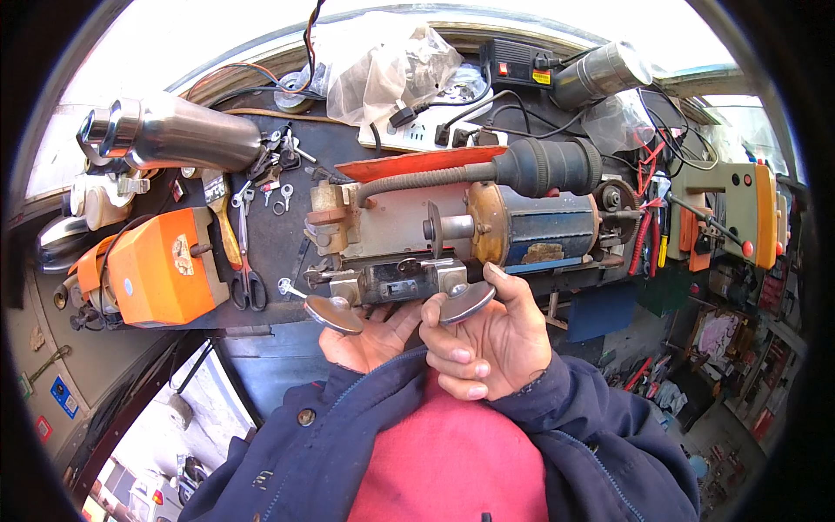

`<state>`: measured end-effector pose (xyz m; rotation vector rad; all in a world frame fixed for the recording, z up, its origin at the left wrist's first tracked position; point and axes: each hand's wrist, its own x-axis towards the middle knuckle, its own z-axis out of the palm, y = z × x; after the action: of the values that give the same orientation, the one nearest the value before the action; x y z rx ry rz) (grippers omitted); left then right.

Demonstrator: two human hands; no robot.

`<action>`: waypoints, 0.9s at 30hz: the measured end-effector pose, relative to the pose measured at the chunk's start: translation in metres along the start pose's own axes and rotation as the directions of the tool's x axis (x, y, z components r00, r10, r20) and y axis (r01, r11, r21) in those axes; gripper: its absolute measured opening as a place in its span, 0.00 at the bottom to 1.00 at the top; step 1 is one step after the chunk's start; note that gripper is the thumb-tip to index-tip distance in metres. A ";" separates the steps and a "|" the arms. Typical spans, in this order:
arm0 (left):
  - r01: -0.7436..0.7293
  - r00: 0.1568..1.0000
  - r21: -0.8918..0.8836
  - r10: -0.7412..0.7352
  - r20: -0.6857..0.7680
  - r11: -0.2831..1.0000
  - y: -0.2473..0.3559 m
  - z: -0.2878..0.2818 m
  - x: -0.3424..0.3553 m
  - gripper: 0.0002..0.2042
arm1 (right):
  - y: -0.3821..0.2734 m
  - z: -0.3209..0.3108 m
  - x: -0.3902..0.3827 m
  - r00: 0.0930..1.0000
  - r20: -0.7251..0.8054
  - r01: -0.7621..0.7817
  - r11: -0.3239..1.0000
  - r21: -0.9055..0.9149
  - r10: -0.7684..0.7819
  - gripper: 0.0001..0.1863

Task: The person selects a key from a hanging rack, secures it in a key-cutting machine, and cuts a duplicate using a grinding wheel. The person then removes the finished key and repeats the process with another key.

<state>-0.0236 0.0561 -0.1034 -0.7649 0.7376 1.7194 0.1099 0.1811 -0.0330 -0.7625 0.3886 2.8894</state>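
Observation:
A key cutting machine with a dark cylindrical motor housing stands on the bench in front of me. My right hand pinches the right round metal clamp knob between thumb and index finger, its other fingers curled below. Beside it, my left hand lies palm up beneath the carriage, partly covered by the left clamp knob; its fingertips are hidden. A small key sticks out at the carriage's left end. Behind the carriage, a thin cutting disc sits on a shaft.
At left are an orange machine, scissors, a brush, loose keys and a steel flask. A white power strip lies behind. Screwdrivers and a beige-orange machine are at right.

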 end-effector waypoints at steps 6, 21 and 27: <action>0.069 0.996 0.040 -0.071 0.048 0.997 0.005 -0.011 0.001 0.33 | 0.002 0.000 0.001 1.000 0.015 0.014 1.000 0.010 -0.014 0.43; 0.212 0.943 0.402 -0.295 0.154 0.891 0.022 -0.041 0.003 0.17 | 0.015 0.001 -0.003 0.995 0.025 0.096 0.995 -0.001 -0.096 0.51; 0.212 0.967 0.441 -0.251 0.032 0.872 0.027 -0.042 0.000 0.11 | 0.021 -0.001 -0.002 0.995 0.025 0.100 0.995 -0.020 -0.099 0.51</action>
<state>-0.0443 0.0163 -0.1256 -0.4408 0.8900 1.2956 0.1084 0.1610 -0.0287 -0.7281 0.3083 2.8111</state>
